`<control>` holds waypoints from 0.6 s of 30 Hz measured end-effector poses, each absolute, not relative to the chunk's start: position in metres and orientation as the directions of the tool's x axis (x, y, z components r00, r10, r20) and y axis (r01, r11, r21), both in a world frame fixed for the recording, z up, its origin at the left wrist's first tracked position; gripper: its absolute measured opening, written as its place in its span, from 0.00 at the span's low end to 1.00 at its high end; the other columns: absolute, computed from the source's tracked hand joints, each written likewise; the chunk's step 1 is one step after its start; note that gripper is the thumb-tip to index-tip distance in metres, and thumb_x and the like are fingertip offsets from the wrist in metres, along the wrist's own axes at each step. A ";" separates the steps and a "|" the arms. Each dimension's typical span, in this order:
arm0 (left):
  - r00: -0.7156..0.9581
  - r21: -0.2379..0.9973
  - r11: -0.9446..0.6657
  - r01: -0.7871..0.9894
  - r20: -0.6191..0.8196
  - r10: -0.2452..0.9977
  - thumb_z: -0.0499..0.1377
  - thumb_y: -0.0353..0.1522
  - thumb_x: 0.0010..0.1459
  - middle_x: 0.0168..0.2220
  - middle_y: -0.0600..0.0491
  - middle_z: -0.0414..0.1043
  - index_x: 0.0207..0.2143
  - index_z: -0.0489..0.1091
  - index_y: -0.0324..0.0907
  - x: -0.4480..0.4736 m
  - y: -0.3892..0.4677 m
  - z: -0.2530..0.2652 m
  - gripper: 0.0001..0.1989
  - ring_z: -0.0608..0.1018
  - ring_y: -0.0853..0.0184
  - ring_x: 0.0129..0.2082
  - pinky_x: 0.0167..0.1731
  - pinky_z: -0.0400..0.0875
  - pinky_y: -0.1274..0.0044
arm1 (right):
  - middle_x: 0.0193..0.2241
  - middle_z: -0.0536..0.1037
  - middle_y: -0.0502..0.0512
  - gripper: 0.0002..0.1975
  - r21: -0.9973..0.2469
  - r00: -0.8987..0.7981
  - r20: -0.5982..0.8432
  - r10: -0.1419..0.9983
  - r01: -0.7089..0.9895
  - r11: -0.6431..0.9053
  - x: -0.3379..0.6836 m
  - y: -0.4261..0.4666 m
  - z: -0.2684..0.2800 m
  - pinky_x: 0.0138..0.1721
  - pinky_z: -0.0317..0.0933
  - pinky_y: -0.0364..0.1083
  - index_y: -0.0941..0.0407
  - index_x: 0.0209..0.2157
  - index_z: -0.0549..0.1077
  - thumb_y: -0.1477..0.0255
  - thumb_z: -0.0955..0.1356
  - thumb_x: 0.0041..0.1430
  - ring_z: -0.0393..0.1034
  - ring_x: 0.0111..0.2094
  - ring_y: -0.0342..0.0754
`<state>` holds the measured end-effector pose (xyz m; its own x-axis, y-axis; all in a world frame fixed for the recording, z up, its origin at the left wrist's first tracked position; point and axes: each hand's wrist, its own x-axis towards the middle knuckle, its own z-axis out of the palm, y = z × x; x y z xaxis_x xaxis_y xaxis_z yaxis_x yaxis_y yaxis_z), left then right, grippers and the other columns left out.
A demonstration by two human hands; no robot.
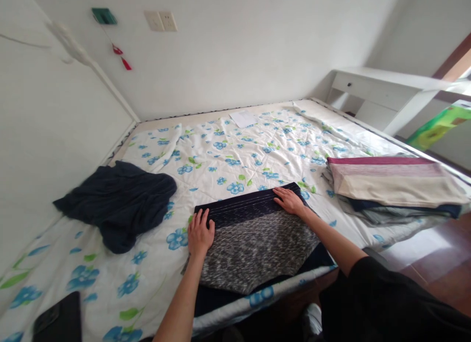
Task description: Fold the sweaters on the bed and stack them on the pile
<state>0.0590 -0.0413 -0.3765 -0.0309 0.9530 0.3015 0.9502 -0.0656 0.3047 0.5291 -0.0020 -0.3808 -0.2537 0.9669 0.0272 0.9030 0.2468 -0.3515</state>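
Note:
A garment (253,244) of grey speckled knit with a dark navy striped band lies folded near the front edge of the bed. My left hand (200,234) rests flat on its left edge, fingers spread over the dark band. On the band's far right corner lies my right hand (289,200), its fingers stretched out too. Dark navy cloth shows beneath the knit along the bed's front edge. Neither hand grips anything.
Left of me lies a crumpled navy garment (125,199). A folded clothes stack (390,185) sits at the right, and a black phone (59,320) at the lower left. White paper (243,118) lies on the floral sheet (224,160). A white desk (379,94) stands beyond.

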 end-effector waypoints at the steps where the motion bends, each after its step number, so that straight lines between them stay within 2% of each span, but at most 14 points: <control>1: -0.031 0.307 -0.067 0.949 0.302 0.953 0.54 0.36 0.75 0.78 0.43 0.66 0.75 0.71 0.43 0.059 -0.041 -0.376 0.30 0.65 0.45 0.78 0.79 0.59 0.51 | 0.78 0.65 0.58 0.32 -0.348 -0.218 0.017 0.976 0.914 0.210 0.544 -0.002 -0.383 0.80 0.50 0.59 0.53 0.79 0.68 0.55 0.59 0.83 0.58 0.79 0.58; 4: -0.031 0.306 -0.069 0.950 0.309 0.951 0.54 0.36 0.75 0.78 0.42 0.66 0.76 0.71 0.42 0.059 -0.040 -0.376 0.30 0.65 0.44 0.78 0.78 0.59 0.50 | 0.78 0.65 0.57 0.31 -0.365 -0.139 0.007 0.990 0.921 0.132 0.575 -0.005 -0.390 0.81 0.48 0.61 0.53 0.78 0.69 0.58 0.59 0.82 0.56 0.80 0.58; 7: -0.032 0.303 -0.066 0.951 0.306 0.952 0.54 0.37 0.75 0.78 0.42 0.67 0.75 0.71 0.42 0.059 -0.040 -0.375 0.30 0.66 0.44 0.78 0.78 0.60 0.50 | 0.77 0.67 0.59 0.30 -0.444 -0.086 0.054 0.995 0.890 0.101 0.584 -0.004 -0.399 0.80 0.50 0.60 0.54 0.75 0.73 0.60 0.61 0.81 0.57 0.80 0.57; 8: -0.031 0.302 -0.066 0.951 0.304 0.952 0.54 0.37 0.75 0.78 0.42 0.67 0.75 0.71 0.42 0.059 -0.040 -0.375 0.30 0.66 0.44 0.78 0.78 0.60 0.50 | 0.77 0.69 0.61 0.30 -0.476 -0.020 0.082 0.996 0.878 0.056 0.584 -0.001 -0.402 0.79 0.52 0.60 0.55 0.74 0.73 0.60 0.62 0.80 0.59 0.79 0.58; 10: -0.027 0.297 -0.068 0.952 0.304 0.952 0.54 0.37 0.75 0.77 0.42 0.67 0.75 0.71 0.41 0.059 -0.041 -0.373 0.30 0.66 0.44 0.78 0.78 0.60 0.50 | 0.73 0.73 0.66 0.32 -0.547 0.211 0.093 0.973 0.828 -0.127 0.585 0.008 -0.405 0.76 0.58 0.61 0.57 0.74 0.73 0.59 0.68 0.75 0.66 0.75 0.61; 12: -0.023 0.291 -0.069 0.954 0.302 0.953 0.53 0.37 0.75 0.78 0.41 0.67 0.75 0.71 0.41 0.060 -0.041 -0.372 0.30 0.66 0.44 0.78 0.78 0.60 0.50 | 0.66 0.80 0.69 0.38 -0.608 0.426 -0.007 0.905 0.716 -0.342 0.588 0.021 -0.403 0.70 0.65 0.60 0.59 0.73 0.73 0.58 0.75 0.68 0.75 0.67 0.65; 13: -0.023 0.291 -0.068 0.954 0.299 0.954 0.53 0.37 0.75 0.78 0.41 0.67 0.75 0.71 0.40 0.060 -0.041 -0.372 0.30 0.66 0.44 0.78 0.78 0.60 0.50 | 0.62 0.83 0.69 0.39 -0.630 0.472 -0.079 0.878 0.659 -0.411 0.591 0.028 -0.401 0.67 0.69 0.59 0.60 0.72 0.74 0.58 0.78 0.64 0.78 0.63 0.65; 15: -0.030 0.298 -0.061 0.953 0.292 0.956 0.53 0.37 0.75 0.78 0.41 0.66 0.76 0.70 0.40 0.059 -0.040 -0.373 0.30 0.65 0.44 0.78 0.78 0.60 0.50 | 0.54 0.87 0.67 0.36 -0.674 0.463 -0.205 0.862 0.572 -0.467 0.597 0.041 -0.395 0.60 0.72 0.54 0.59 0.66 0.80 0.59 0.81 0.60 0.82 0.56 0.63; 18: -0.041 0.312 -0.054 0.949 0.290 0.956 0.53 0.37 0.75 0.78 0.43 0.66 0.76 0.70 0.42 0.058 -0.039 -0.376 0.30 0.65 0.45 0.79 0.78 0.60 0.51 | 0.49 0.89 0.63 0.28 -0.704 0.448 -0.258 0.856 0.519 -0.484 0.601 0.048 -0.391 0.54 0.74 0.51 0.58 0.58 0.84 0.57 0.80 0.62 0.84 0.51 0.60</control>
